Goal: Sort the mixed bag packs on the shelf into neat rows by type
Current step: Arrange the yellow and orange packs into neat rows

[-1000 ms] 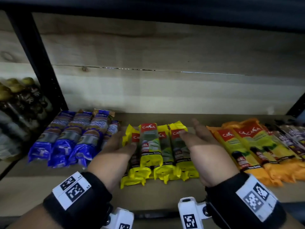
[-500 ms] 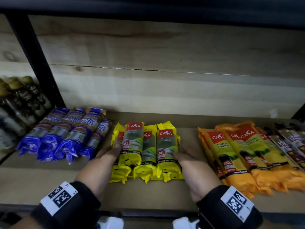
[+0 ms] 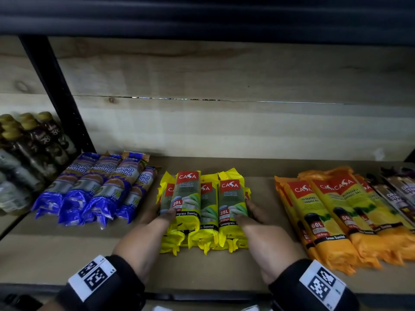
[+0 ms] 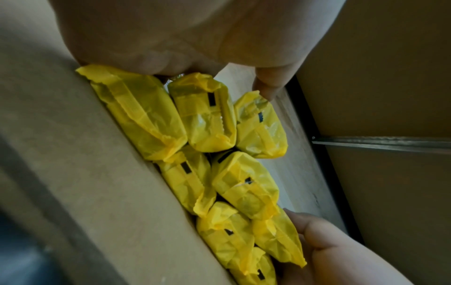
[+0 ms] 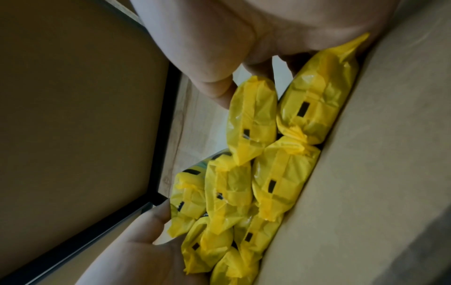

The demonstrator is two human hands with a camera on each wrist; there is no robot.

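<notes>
Several yellow Casa 25L packs (image 3: 202, 209) lie stacked two deep at the middle of the shelf (image 3: 67, 250), their twisted ends toward me (image 4: 212, 119) (image 5: 253, 119). My left hand (image 3: 160, 215) grips the stack's left side, thumb over the top pack. On the right side my right hand (image 3: 249, 214) grips it the same way. Each wrist view shows its own palm (image 4: 195, 48) (image 5: 244, 48) against the packs and the other hand (image 4: 329, 250) (image 5: 136, 241) on the far side. Blue Singlet Handle packs (image 3: 96, 187) form a row at the left, orange Casa 60L packs (image 3: 332, 212) a row at the right.
Dark purple packs (image 3: 399, 194) lie at the far right edge. Brown bottles (image 3: 29, 149) stand in the neighbouring bay, behind a black upright post (image 3: 58, 93). A wooden back wall (image 3: 224, 131) closes the shelf. Bare board shows between the rows and along the front edge.
Both hands slid back along the yellow stack and closed in on its sides, thumbs now on top. The packs sit tighter together than a second ago.
</notes>
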